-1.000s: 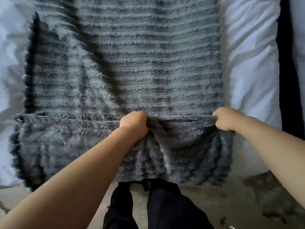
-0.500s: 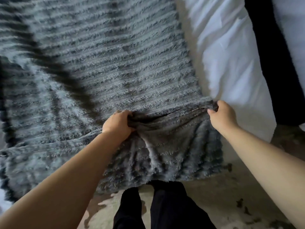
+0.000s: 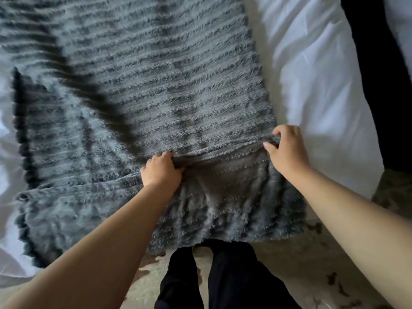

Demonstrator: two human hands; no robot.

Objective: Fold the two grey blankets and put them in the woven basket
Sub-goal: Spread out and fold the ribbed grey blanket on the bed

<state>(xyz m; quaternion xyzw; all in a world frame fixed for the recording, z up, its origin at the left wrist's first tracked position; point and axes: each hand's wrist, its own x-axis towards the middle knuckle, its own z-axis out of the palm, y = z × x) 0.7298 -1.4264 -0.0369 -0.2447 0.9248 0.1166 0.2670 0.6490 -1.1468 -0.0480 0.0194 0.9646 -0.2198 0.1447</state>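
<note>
Fingers (image 3: 166, 155) of the left hand (image 3: 161, 171) are curled tight into a bunch of the blanket (image 3: 156, 85), gripping its near hem partway along the edge of the bed (image 3: 323, 134). At the corner, the right hand (image 3: 287, 152) pinches the same hem between thumb and bent fingers, with a small roll of pile squeezed up between them. Between the two hands the hem is drawn into a fairly straight ridge.

It is a thick grey fleece, ribbed in soft raised bands that run crosswise, pale on the crests and darker in the grooves (the pile lies in little tufts). It is spread over the white sheet (image 3: 301, 52), with one deep dark crease slanting from the upper left down toward the left hand. Below the gripped hem a flap hangs over the bed's edge toward the floor (image 3: 289, 264). Just under the hands its smoother, flatter underside shows, and lower down the shaggy face falls in loose upright folds. Its left edge is wavy against the sheet.

The sheet is crumpled into sharp creases at the right. A dark band (image 3: 379, 85) runs down the far right, and I cannot tell what it is. The floor is pale, mottled with dark blotches, and black trousers (image 3: 223, 277) stand on it just under the flap.
</note>
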